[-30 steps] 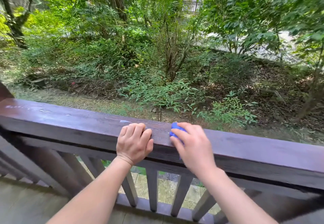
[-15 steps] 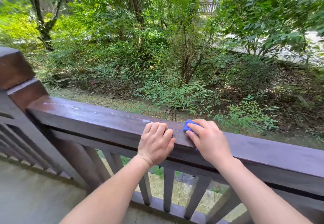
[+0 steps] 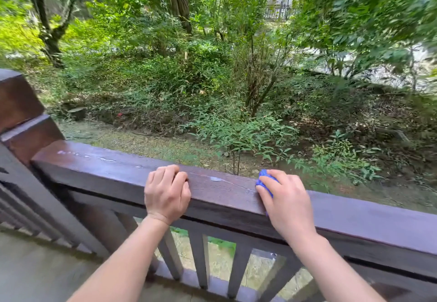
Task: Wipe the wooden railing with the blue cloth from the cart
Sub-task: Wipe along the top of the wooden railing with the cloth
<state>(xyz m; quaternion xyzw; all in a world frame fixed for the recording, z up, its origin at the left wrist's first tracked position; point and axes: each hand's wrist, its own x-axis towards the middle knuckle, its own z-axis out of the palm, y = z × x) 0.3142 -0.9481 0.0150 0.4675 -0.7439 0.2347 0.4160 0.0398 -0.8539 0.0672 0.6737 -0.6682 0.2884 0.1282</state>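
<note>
Head view shows the right hand (image 3: 287, 203) closed over the blue cloth (image 3: 265, 181) on the wooden railing (image 3: 99, 171), while the left hand (image 3: 166, 193) grips its edge with curled fingers.

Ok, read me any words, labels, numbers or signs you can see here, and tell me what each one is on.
None: no readable text anywhere in this view.
wooden railing: bare wood with pale streaks, no lettering.
blue cloth: under the right hand, no tag or print visible.
left hand: rests on the rail, nothing written.
Garden and the distant fence: blurred, no sign discernible.
</note>
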